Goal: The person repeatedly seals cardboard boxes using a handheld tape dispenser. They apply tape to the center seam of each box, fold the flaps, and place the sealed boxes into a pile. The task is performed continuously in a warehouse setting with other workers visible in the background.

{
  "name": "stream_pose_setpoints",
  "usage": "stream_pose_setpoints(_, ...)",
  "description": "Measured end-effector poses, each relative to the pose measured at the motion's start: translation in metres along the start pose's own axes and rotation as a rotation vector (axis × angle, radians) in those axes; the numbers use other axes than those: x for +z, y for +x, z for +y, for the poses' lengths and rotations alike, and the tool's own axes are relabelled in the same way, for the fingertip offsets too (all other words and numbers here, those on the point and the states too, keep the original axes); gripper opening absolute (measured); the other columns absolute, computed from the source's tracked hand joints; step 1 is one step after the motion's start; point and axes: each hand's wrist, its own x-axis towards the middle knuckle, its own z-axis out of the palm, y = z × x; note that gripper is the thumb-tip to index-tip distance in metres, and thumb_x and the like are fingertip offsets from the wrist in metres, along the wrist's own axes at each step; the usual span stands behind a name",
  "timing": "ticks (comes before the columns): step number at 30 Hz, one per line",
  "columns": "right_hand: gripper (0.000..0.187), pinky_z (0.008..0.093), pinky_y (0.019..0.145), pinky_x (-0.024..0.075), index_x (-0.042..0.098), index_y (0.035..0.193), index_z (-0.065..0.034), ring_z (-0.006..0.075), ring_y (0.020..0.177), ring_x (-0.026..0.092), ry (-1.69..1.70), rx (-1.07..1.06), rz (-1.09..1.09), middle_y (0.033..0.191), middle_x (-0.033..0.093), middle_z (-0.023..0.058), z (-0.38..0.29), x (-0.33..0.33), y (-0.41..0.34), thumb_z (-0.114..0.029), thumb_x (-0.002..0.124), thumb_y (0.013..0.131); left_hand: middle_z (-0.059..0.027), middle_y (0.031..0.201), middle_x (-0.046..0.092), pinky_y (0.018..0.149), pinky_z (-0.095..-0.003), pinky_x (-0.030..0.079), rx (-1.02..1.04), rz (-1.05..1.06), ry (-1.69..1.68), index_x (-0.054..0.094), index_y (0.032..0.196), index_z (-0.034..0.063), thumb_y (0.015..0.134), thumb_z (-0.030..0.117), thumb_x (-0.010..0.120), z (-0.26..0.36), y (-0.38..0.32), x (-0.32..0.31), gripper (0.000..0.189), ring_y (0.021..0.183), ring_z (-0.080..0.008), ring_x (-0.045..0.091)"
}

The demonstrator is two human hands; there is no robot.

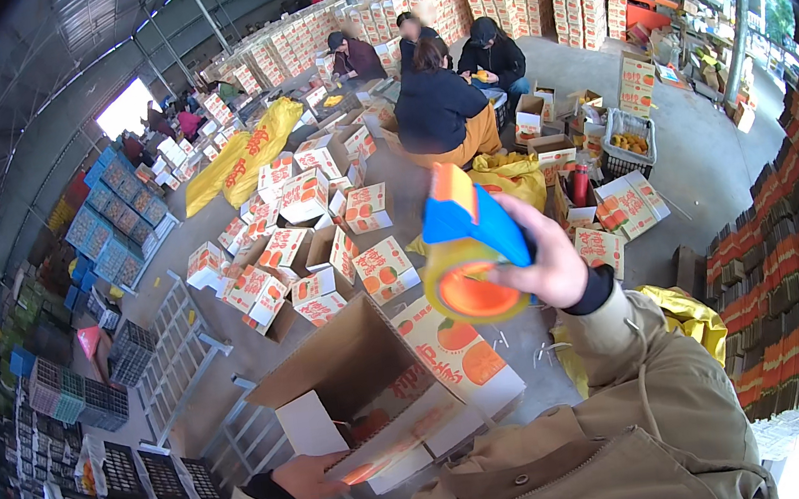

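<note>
My right hand (pixel 550 254) grips a blue tape dispenser (pixel 475 220) with an orange tip. A roll of yellowish tape (pixel 434 294) on an orange core is mounted in it. The dispenser is raised above an open cardboard carton (pixel 468 342) printed with orange fruit. Low at the left, my left hand (pixel 311 478) holds the carton by the edge of a flap, thumb on the upper side. The carton lies tilted in front of my body, its opening facing left and its brown inside showing. A white inner flap (pixel 308 420) stands out at the opening.
Several formed cartons (pixel 302 198) lie heaped ahead. People (pixel 433 101) sit beyond them near a fruit-filled basket (pixel 629 142). Metal racks (pixel 175 355) and plastic crates (pixel 122 468) stand left. Flattened cardboard (pixel 786 251) is stacked high on the right. A yellow sheet (pixel 689 321) lies beside my right arm.
</note>
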Motion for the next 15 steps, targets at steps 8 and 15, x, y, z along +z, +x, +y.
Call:
stream_pose_setpoints(8,0.08,0.0346,0.092,0.0424,0.033,0.135,-0.0015,0.0242,0.106,0.054,-0.243,-0.097,-0.317,0.117,0.053,0.0162,0.084,0.112,0.088,-0.019,0.072,0.068,-0.017,0.093,0.065,0.079,-0.0384,0.048,-0.126,0.114,-0.129,0.059,0.112,0.0053,0.072,0.049,0.068,-0.022,0.048,-0.012,0.06,0.089,-0.0314,0.061)
stream_pose_setpoints(15,0.062,0.0378,0.082,0.0448,0.055,0.113,-0.0027,0.0329,0.091,0.06,-0.541,0.123,-0.69,0.098,0.062,0.0196,0.084,0.113,0.135,-0.036,0.07,0.063,-0.0161,0.106,0.06,0.087,-0.0433,0.041,-0.001,0.867,0.385,0.036,0.133,0.0104,0.06,0.057,0.073,-0.006,0.034,0.016,0.094,0.097,-0.0341,0.057)
